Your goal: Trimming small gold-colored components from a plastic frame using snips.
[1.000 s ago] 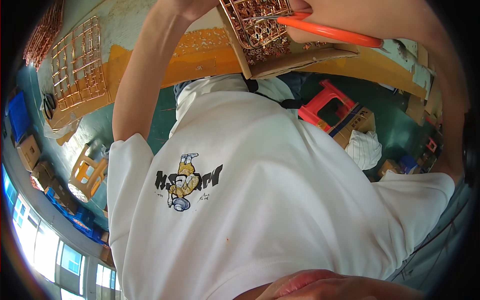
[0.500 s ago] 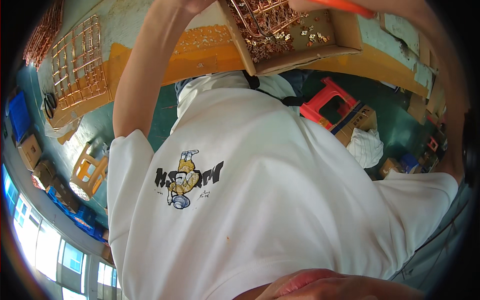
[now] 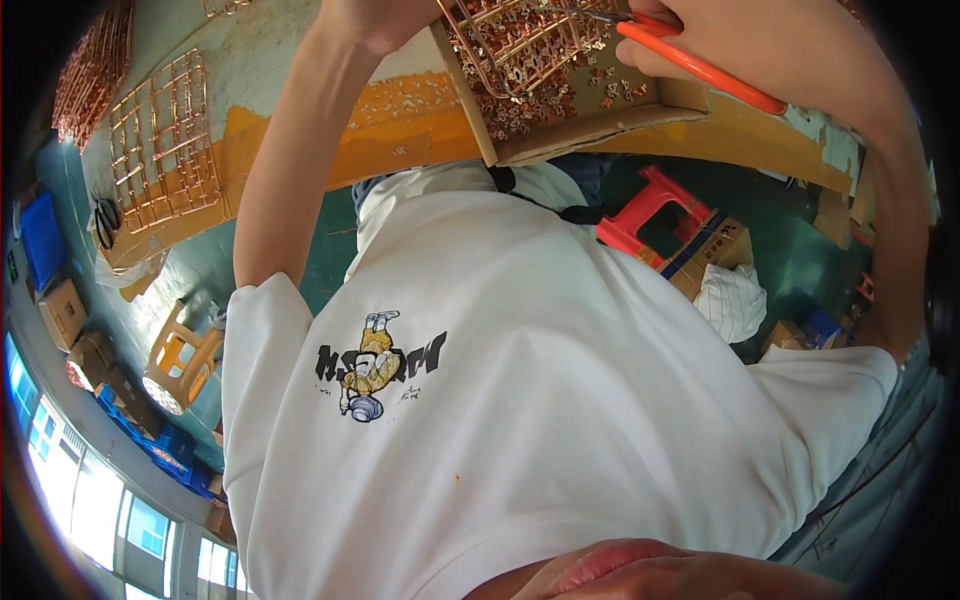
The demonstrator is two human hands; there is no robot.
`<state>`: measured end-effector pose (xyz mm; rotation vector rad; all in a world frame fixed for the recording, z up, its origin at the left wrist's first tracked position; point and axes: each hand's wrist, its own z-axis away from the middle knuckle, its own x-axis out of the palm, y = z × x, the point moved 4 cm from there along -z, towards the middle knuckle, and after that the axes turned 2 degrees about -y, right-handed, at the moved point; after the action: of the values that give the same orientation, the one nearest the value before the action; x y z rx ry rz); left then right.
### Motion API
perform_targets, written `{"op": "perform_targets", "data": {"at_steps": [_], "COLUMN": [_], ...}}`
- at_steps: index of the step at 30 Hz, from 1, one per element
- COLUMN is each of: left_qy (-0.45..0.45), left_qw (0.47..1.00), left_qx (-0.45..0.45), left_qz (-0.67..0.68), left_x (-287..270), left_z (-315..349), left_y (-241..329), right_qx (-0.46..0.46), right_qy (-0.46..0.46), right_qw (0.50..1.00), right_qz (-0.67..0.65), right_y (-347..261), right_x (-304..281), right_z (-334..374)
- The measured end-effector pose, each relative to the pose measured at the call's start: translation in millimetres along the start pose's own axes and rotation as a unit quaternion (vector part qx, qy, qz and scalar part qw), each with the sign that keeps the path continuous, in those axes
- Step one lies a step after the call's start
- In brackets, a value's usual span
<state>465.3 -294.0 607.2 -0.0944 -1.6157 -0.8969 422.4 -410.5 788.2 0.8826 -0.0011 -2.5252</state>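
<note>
My left hand (image 3: 375, 22), partly cut off by the upper edge, is closed at the corner of a copper-coloured wire rack (image 3: 530, 62). The rack lies tilted over an open cardboard box (image 3: 590, 133). Many small copper-coloured metal pieces (image 3: 612, 92) lie loose in the box, under and beside the rack. In my right hand (image 3: 740, 45) is a pair of orange-handled pliers (image 3: 735, 82). Their thin grey jaws reach left over the rack's wires. Whether the jaws grip a piece is too small to tell.
Another copper wire rack (image 3: 165, 140) lies on the worn table at left, beside a stack of racks (image 3: 95, 75) and black-handled scissors (image 3: 105, 222). Below the table edge stand a red stool (image 3: 650, 215), a carton (image 3: 715, 255) and a yellow-orange stool (image 3: 180, 355).
My right hand and the pliers have come lower into view, and the jaws now show over the rack. The box, rack and my left hand have shifted slightly in the picture.
</note>
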Motion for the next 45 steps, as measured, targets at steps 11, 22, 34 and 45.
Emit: {"op": "perform_targets", "data": {"at_steps": [11, 22, 34, 45], "left_qy": [-0.089, 0.057, 0.332, 0.101], "left_qw": [0.963, 0.944, 0.847, 0.951], "left_qx": [0.085, 0.282, 0.343, 0.291], "left_qz": [-0.24, -0.162, -0.233, -0.033], "left_x": [16.7, -4.8, -38.1, -90.1], "left_z": [7.4, 95.6, 226.5, 236.2], "left_y": [20.6, 114.0, 122.7, 93.2], "right_qx": [-0.016, 0.075, -0.298, -0.343], "right_qy": [0.334, 0.309, 0.524, 0.297], "right_qw": [0.929, 0.939, 0.797, 0.875], "right_qz": [-0.158, -0.131, 0.017, 0.169], "right_y": [109.0, 212.5, -23.8, -113.9], "right_x": [79.9, 224.4, 63.6, 44.9], "right_z": [-19.6, -131.0, -78.1, -181.9]}}
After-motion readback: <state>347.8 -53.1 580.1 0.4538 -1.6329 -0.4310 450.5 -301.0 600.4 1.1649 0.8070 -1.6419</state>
